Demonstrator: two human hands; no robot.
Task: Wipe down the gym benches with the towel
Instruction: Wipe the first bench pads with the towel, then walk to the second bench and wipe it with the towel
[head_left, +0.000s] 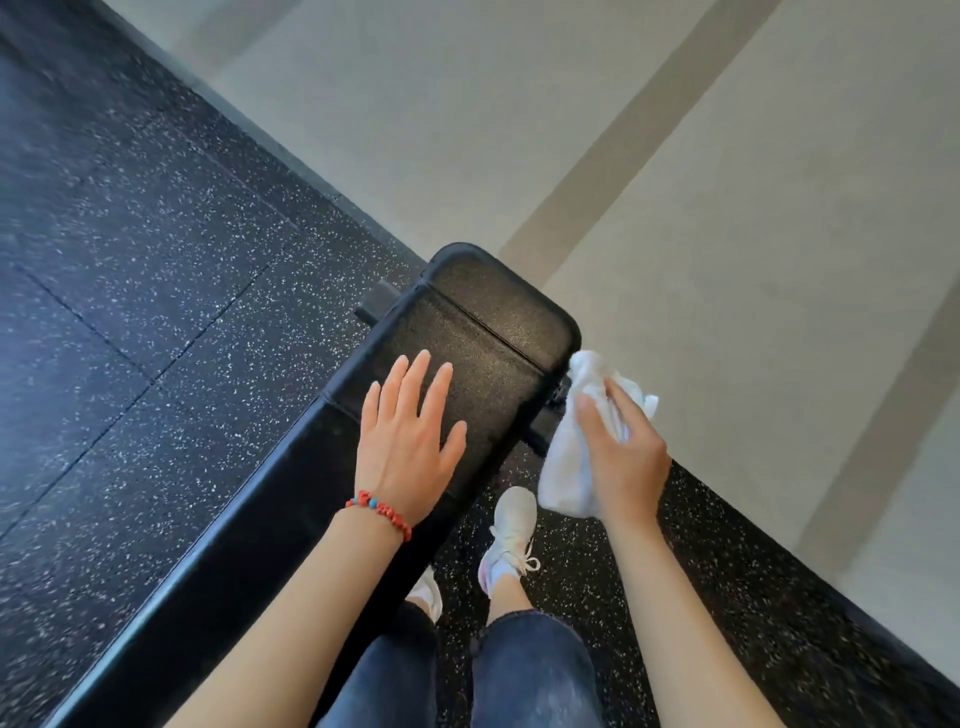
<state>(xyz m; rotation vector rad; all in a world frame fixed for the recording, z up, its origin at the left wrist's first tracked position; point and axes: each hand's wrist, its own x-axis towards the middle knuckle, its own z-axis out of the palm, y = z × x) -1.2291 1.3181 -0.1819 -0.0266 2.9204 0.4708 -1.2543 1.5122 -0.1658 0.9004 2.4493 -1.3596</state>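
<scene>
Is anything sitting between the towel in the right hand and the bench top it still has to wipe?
Only the person's own left hand, lying flat with fingers spread on the bench pad. The towel, gripped by the right hand, is off the pad's right edge. The rest of the pad looks bare.

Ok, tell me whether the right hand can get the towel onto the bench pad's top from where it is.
Probably yes. The right hand grips the towel against the side of the bench pad; the top beyond the left hand lies bare.
</scene>
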